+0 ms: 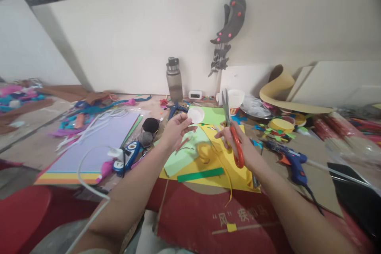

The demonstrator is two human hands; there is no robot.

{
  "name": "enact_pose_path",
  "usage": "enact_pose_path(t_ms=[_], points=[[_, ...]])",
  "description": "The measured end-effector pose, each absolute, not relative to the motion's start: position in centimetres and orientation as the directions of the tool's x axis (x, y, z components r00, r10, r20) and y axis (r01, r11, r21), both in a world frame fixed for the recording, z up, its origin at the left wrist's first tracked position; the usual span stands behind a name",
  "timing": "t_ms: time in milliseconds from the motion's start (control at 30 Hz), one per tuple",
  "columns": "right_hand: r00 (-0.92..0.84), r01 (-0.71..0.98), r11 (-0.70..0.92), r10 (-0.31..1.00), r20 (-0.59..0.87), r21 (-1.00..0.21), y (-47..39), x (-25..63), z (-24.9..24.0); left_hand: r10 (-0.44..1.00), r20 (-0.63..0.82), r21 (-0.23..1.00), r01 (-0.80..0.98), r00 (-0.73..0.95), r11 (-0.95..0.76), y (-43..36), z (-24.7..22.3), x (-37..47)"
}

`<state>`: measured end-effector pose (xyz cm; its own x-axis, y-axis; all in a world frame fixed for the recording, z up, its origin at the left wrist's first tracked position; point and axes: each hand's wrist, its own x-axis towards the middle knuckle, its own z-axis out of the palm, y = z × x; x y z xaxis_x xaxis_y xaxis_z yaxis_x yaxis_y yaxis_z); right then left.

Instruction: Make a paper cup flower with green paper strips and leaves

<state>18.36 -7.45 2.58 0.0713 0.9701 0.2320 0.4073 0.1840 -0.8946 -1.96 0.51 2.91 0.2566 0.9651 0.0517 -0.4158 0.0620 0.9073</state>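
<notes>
My left hand (175, 130) is closed in a pinch on the edge of a small round white paper disc (196, 115), held up over the coloured sheets. In my right hand (245, 145) is a pair of scissors (238, 152) with red-orange handles, blades pointing up and away from me. The scissors and the disc are apart. Below my hands lie a yellow sheet (241, 180), a pale green sheet (175, 162), a dark green paper strip (200, 175) and a small yellow curled piece (204, 152). A thin yellow strip hangs toward the red cardboard (190, 214).
At right lies a blue glue gun (293, 160) with its cord. A grey bottle (174, 83) and a white paper cup (236, 101) stand near the white board (127, 43). Stacked coloured sheets (98, 143) and a white cable (81, 184) are at left.
</notes>
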Motion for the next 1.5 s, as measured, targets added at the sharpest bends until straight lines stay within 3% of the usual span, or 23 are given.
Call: enact_pose_path(t_ms=[100,233,433,567,767,1500], points=[[-0.011,0.499,0.172,0.981,0.192,-0.85,-7.5,18.1,2.1,0.975,0.182,0.912,-0.393,0.125,-0.12,1.2,3.0,-2.7],[-0.041,0.605,0.147,0.987,0.154,-0.782,-7.6,17.6,1.5,0.964,0.256,0.914,-0.342,0.071,-0.217,1.5,3.3,-3.3],[-0.026,0.514,-0.116,0.988,-0.151,-0.85,-8.4,17.0,3.3,0.975,0.176,0.92,-0.376,0.132,-0.115,2.0,3.3,-3.9],[-0.021,0.45,-0.184,0.976,-0.217,-0.874,-8.8,16.5,4.0,0.972,0.141,0.914,-0.402,0.188,-0.055,2.4,3.0,-4.1],[-0.043,0.348,-0.2,0.972,-0.229,-0.916,-8.4,16.3,2.8,0.965,0.135,0.949,-0.308,0.226,-0.061,2.5,2.8,-3.9],[-0.052,0.303,-0.242,0.962,-0.269,-0.922,-8.3,16.4,2.4,0.948,0.213,0.966,-0.198,0.238,-0.167,2.4,2.7,-4.0]])
